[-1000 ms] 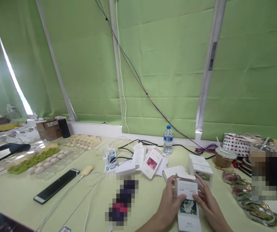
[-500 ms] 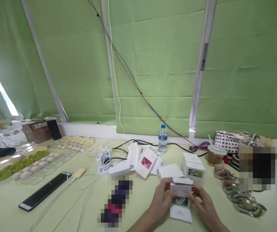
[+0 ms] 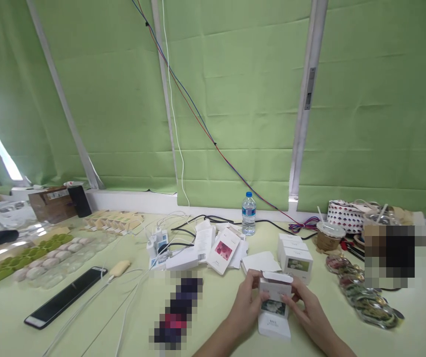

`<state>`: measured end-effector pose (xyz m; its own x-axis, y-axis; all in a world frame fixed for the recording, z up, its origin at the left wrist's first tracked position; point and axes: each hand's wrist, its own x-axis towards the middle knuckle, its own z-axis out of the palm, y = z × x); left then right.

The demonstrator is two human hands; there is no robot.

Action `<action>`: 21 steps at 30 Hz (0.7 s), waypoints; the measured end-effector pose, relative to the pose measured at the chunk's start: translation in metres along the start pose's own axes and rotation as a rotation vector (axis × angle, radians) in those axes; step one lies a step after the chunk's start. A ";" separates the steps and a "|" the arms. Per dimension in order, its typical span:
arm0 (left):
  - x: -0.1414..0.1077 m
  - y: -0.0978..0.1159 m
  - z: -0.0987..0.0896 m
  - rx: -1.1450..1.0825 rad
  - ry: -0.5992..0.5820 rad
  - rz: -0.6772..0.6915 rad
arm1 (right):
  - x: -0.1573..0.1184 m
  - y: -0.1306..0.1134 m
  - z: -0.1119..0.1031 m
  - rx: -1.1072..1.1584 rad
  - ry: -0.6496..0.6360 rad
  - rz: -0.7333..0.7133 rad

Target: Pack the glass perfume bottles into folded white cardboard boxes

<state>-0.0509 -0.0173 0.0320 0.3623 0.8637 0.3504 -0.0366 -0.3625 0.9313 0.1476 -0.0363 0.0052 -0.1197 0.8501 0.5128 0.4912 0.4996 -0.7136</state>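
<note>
A small white cardboard box [image 3: 274,323] with a flower picture on it is held between my two hands near the front of the table. Its flaps stand out at the top and the bottom. My left hand [image 3: 245,303] grips the left side, thumb on the printed front. On the opposite edge my right hand [image 3: 307,306] is closed, its thumb also pressed to the front. The fingers behind the box are partly hidden. Just beyond are a flat white carton [image 3: 259,262] and a row of similar finished-looking white boxes [image 3: 297,264].
Flattened white cartons [image 3: 223,250], a water bottle [image 3: 249,214] and cables lie behind. To the right are a lidded cup [image 3: 329,235] and several clear-wrapped packets [image 3: 365,292]. Leftward lie a phone [image 3: 66,296], a power bank [image 3: 120,268] and egg trays [image 3: 23,255].
The view has shifted slightly. Both hands keep their hold on the white box, which shows hardly any change in shape.
</note>
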 end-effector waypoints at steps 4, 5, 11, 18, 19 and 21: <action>0.002 0.005 0.001 -0.006 -0.009 -0.007 | 0.001 -0.003 -0.002 -0.020 0.002 -0.035; 0.002 0.006 0.001 -0.003 -0.011 -0.011 | 0.000 -0.002 -0.003 -0.022 0.011 -0.047; 0.001 0.003 0.002 0.027 -0.033 -0.066 | -0.006 0.013 0.001 0.035 0.302 -0.034; -0.001 -0.002 0.002 0.048 -0.071 -0.054 | 0.000 0.009 -0.006 -0.092 0.297 -0.186; -0.001 -0.002 0.002 0.048 -0.070 -0.054 | 0.000 0.007 -0.008 -0.111 0.302 -0.222; -0.001 0.000 0.002 0.051 -0.073 -0.066 | 0.001 0.004 -0.012 -0.145 0.305 -0.280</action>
<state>-0.0494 -0.0189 0.0310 0.4294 0.8591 0.2785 0.0359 -0.3244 0.9452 0.1602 -0.0352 0.0084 -0.0161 0.5866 0.8097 0.5948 0.6566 -0.4639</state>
